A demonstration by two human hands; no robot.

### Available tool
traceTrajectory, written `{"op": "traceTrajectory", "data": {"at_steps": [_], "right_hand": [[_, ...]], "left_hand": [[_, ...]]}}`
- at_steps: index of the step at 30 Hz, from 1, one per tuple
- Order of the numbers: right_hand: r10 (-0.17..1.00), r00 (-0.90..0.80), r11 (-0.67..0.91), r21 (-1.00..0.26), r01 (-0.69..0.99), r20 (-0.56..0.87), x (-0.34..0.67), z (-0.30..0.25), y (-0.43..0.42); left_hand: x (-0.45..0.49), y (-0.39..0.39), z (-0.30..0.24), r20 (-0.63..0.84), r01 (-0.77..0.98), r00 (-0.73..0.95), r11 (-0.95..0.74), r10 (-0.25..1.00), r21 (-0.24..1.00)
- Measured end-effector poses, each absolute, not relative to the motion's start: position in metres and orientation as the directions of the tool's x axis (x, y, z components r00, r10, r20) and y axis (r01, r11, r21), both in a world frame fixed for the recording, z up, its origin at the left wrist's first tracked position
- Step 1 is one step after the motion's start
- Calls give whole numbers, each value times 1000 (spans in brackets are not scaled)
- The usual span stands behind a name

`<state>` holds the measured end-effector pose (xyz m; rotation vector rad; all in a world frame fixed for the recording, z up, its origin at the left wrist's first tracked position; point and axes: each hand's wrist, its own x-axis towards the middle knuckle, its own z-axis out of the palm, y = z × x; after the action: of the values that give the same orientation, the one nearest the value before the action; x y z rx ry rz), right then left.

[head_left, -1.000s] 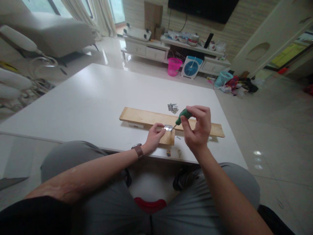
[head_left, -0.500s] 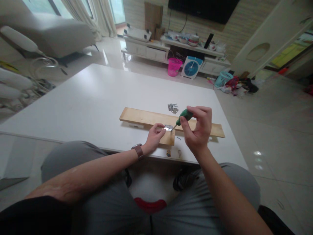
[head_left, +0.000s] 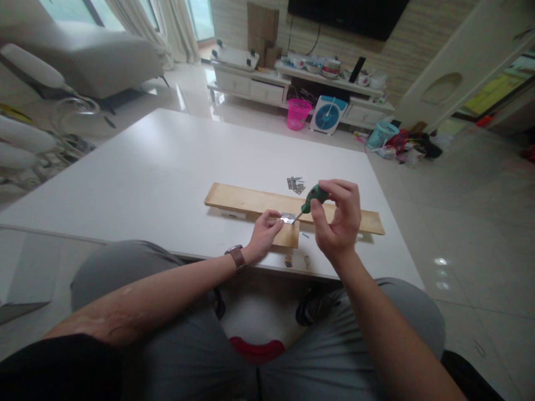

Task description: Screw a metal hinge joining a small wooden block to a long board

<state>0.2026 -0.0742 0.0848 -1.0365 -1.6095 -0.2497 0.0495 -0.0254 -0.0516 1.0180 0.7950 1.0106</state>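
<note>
A green-handled screwdriver (head_left: 314,197) is pinched in my right hand (head_left: 340,217), slanting down to the left. Its tip meets the right end of a metal hinge (head_left: 288,218). The hinge lies where a short wooden block (head_left: 287,238) adjoins a long wooden board (head_left: 251,199). Thumb and fingers of my left hand (head_left: 264,233) close on the hinge and the block's left side, holding them down. Any screw under the screwdriver tip is too small to make out. One loose screw (head_left: 305,235) lies just right of the block.
Several spare hinges and screws (head_left: 296,184) lie behind the board on the white table (head_left: 125,167). Two small stickers (head_left: 288,261) are near the table's front edge. Beyond the table stand a pink basket (head_left: 298,116), a box fan (head_left: 328,116) and a TV cabinet (head_left: 267,92).
The fingers of my right hand have shifted slightly and the screwdriver handle has turned a little. My left hand, the hinge and the wood stay in place.
</note>
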Motion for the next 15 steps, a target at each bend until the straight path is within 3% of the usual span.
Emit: {"op": "traceTrajectory", "data": {"at_steps": [4, 11, 15], "right_hand": [[523, 28, 602, -392, 696, 852, 203, 83, -75], [461, 31, 573, -325, 752, 887, 203, 86, -73], [505, 24, 609, -376, 698, 863, 203, 83, -74]], "left_hand": [[50, -25, -53, -79, -288, 346, 186, 935, 939], [50, -24, -54, -67, -293, 339, 173, 939, 940], [50, -24, -55, -71, -280, 346, 175, 935, 944]]}}
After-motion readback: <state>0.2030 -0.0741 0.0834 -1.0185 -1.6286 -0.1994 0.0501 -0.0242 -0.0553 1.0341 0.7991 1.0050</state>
